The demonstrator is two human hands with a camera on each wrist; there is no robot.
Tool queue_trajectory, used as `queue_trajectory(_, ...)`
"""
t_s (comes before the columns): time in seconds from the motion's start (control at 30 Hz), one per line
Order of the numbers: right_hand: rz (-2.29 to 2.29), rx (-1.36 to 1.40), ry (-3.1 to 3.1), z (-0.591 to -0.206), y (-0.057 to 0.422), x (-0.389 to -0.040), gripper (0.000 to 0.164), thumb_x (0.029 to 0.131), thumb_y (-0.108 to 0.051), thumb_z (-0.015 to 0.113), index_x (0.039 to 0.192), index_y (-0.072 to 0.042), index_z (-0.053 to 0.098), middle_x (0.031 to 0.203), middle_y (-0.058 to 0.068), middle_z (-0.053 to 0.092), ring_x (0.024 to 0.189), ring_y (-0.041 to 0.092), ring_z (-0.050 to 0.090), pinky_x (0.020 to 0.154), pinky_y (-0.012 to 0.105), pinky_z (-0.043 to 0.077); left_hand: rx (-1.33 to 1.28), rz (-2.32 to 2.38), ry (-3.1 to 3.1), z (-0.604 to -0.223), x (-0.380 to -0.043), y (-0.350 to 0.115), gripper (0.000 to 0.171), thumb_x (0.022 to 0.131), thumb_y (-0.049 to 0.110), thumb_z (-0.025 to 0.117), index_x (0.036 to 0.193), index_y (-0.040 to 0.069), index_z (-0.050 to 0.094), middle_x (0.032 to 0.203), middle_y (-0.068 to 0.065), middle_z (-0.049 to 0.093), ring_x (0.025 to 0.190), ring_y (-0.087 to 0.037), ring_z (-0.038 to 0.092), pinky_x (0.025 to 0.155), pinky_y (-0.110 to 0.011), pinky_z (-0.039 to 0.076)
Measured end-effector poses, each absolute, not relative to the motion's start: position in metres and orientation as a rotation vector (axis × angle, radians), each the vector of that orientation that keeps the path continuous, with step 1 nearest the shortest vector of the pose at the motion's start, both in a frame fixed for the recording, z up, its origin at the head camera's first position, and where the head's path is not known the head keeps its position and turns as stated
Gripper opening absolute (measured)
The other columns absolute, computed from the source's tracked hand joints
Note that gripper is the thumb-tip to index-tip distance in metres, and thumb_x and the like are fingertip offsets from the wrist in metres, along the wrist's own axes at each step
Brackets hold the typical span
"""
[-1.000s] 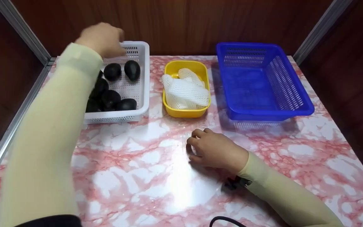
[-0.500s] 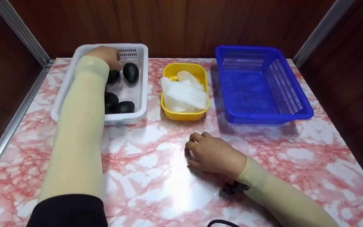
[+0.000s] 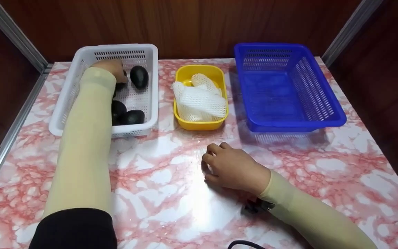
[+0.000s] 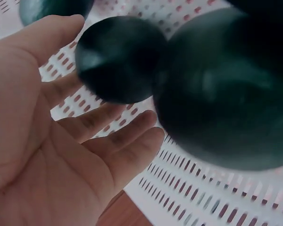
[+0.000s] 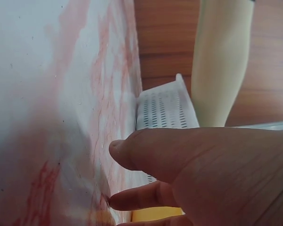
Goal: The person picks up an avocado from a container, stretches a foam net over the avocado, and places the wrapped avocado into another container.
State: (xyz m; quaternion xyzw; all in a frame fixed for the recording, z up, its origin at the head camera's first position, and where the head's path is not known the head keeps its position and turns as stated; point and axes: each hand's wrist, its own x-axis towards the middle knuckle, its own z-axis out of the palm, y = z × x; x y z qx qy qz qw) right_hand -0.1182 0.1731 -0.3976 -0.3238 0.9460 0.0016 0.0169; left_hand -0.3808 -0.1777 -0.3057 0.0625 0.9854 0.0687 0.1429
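My left hand [image 3: 110,68] reaches into the white basket [image 3: 154,93], which holds several dark avocados [image 3: 139,76]. In the left wrist view its thumb and fingers [image 4: 132,155] are spread, with an avocado [image 4: 120,59] between them. The fingers reach behind and below that avocado; whether they touch it I cannot tell. A larger-looking avocado [image 4: 226,89] lies to the right of it, close to the camera. My right hand [image 3: 235,167] rests on the table with loosely bent fingers and holds nothing. The left forearm hides part of the basket from the head view.
A yellow container [image 3: 200,126] with white foam net sleeves [image 3: 202,100] stands in the middle. To its right is a blue basket [image 3: 295,125] with nothing in it. A black cable [image 3: 244,242] lies at the front edge. Wooden panels [image 3: 192,27] enclose the table.
My left hand has come down from above the white basket's back left into it, beside the avocados. The right hand has stayed in place. The head view has shifted slightly.
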Motion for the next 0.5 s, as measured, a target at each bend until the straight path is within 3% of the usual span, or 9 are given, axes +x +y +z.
queue_trajectory(0.13, -0.001, -1.024, 2.957, -0.4008, 0.1717, -0.1182, 0.031, 0.093, -0.046, 0.064, 0.111, -0.021, 0.068, 0.115, 0.005, 0.063, 0.094, 0.030, 0.060, 0.054, 0.043, 0.051, 0.205, 0.173, 2.823, -0.3107, -0.3817, -0.1812, 0.031, 0.087, 0.022, 0.070, 0.106, -0.002, 0.064, 0.100, -0.018, 0.063, 0.078, -0.026, 0.061, 0.068, -0.036, 0.050)
queue_trajectory(0.37, 0.002, -1.030, 2.978, -0.4022, 0.1721, -0.1204, 0.029, 0.094, -0.044, 0.063, 0.110, -0.021, 0.068, 0.113, 0.005, 0.063, 0.092, 0.029, 0.059, 0.052, 0.041, 0.050, 0.296, 0.104, 2.785, -0.3084, -0.3824, -0.1821, 0.037, 0.092, 0.023, 0.070, 0.117, -0.003, 0.060, 0.109, -0.021, 0.061, 0.094, -0.032, 0.058, 0.082, -0.044, 0.051)
queue_trajectory(0.5, 0.009, -1.027, 2.981, -0.4025, 0.1733, -0.1211, 0.029, 0.094, -0.044, 0.063, 0.110, -0.021, 0.068, 0.112, 0.005, 0.063, 0.092, 0.029, 0.059, 0.052, 0.041, 0.050, 0.344, 0.122, 2.785, -0.3076, -0.3832, -0.1828, 0.037, 0.091, 0.021, 0.070, 0.117, -0.002, 0.058, 0.106, -0.021, 0.059, 0.095, -0.032, 0.056, 0.084, -0.045, 0.050)
